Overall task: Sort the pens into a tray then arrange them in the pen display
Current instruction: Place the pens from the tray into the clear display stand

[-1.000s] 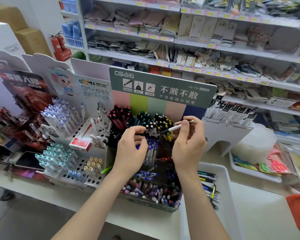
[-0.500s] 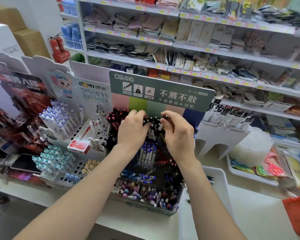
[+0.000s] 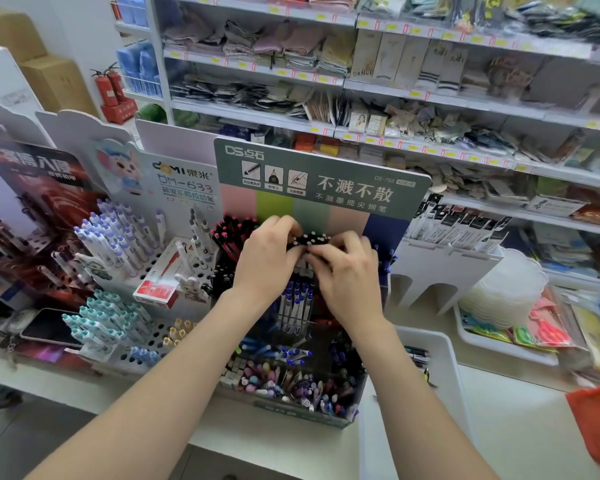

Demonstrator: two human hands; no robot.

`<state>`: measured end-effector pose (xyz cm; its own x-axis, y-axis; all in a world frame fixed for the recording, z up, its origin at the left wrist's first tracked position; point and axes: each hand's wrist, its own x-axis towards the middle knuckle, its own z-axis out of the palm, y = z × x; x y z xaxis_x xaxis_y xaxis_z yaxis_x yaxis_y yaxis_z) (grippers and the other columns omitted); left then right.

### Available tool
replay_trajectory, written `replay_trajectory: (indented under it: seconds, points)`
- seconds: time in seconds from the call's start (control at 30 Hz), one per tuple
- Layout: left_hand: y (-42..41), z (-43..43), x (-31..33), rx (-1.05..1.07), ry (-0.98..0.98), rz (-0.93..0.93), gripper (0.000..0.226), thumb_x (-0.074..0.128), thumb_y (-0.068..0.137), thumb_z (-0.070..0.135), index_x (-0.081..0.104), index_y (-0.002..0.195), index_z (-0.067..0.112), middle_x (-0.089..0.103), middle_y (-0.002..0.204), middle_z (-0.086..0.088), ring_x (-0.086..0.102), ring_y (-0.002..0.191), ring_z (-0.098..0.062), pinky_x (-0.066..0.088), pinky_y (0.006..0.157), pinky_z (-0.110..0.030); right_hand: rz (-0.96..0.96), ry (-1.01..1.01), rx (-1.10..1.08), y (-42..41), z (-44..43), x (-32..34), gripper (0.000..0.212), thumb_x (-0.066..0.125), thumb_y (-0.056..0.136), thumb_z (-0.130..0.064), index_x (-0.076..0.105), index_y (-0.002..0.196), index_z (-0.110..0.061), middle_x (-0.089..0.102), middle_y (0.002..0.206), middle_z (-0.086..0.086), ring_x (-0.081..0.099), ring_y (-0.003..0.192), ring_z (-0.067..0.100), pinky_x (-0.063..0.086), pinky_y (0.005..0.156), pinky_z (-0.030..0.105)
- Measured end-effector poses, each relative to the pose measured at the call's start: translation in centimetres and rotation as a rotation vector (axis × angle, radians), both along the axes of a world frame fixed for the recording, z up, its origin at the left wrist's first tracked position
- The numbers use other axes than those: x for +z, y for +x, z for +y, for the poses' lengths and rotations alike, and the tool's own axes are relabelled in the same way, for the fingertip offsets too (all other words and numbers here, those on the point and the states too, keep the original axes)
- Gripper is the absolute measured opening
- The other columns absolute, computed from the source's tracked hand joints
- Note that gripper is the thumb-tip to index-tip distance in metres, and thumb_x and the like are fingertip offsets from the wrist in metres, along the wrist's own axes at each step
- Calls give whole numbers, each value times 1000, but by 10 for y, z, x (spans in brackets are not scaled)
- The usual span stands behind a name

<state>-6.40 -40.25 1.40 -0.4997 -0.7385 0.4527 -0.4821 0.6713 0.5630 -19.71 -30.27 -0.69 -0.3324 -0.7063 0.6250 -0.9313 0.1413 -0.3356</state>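
Note:
The tiered pen display point(image 3: 291, 408) with a green header card stands in front of me, packed with pens in rows. Both of my hands are at its top row, among black pens with white dots point(image 3: 312, 239). My left hand point(image 3: 267, 261) has its fingers curled round the left side of that bunch. Just to the right, my right hand point(image 3: 350, 275) pinches a pen in the same bunch, fingertips almost touching the left hand's. Blue-and-white pens point(image 3: 295, 303) show below my hands. The white tray point(image 3: 444, 355) sits right of the display with a few pens point(image 3: 417, 356) in it.
A white perforated pen stand point(image 3: 146, 355) with blue and teal pens and a red box point(image 3: 160, 284) is on the left, with a phone point(image 3: 49, 327) beside it. A white bin point(image 3: 499, 346) of plastic items sits right. Stocked shelves point(image 3: 430, 91) rise behind.
My right hand carried a white-tipped pen up from the middle of the display to the top row. My left hand rose with it, and both now work in the black pen bunch.

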Motion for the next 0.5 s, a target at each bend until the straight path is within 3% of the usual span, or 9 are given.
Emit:
replay_trajectory:
  seconds: [0.1,0.17,0.23,0.33,0.43,0.5]
  points:
    - [3,12,-5,-46,-44,40,20,71,95,15,64,113,20,59,112,5,64,78,-21,58,71,-46,38,51,-33,11,9,-2,32,62,101,-22,69,133,-22,56,113,6,50,99,29,47,81,45]
    - [4,28,-7,-26,-61,62,16,70,93,19,62,107,21,57,107,7,61,74,-19,56,63,-43,-98,-5,13,13,19,-3,39,60,100,-11,66,138,-17,59,117,5,55,105,26,48,90,40]
    - [3,45,-10,-44,-9,80,12,71,90,22,60,95,24,58,89,10,57,68,-12,53,60,-40,-241,-95,103,14,40,-6,32,56,97,-2,74,122,-12,69,110,1,63,104,20,52,92,35]
    - [-4,79,-19,-176,112,29,15,70,90,30,56,85,30,56,65,9,57,61,-10,50,56,-37,-436,-209,48,8,82,-16,31,52,90,2,79,93,-12,75,90,-5,69,87,8,53,79,23]
    - [-23,117,-34,-331,139,-101,14,65,92,37,56,85,29,56,65,10,55,63,-11,49,58,-34,-624,-272,-181,-13,121,-49,33,48,85,2,75,77,-17,71,74,-12,65,68,10,49,61,23]
    - [-41,139,-48,-461,149,-236,8,60,94,35,58,90,29,58,74,11,57,71,-11,52,66,-37,-670,-181,-286,-33,145,-78,32,48,83,-2,74,77,-20,70,71,-15,64,70,9,49,63,27]
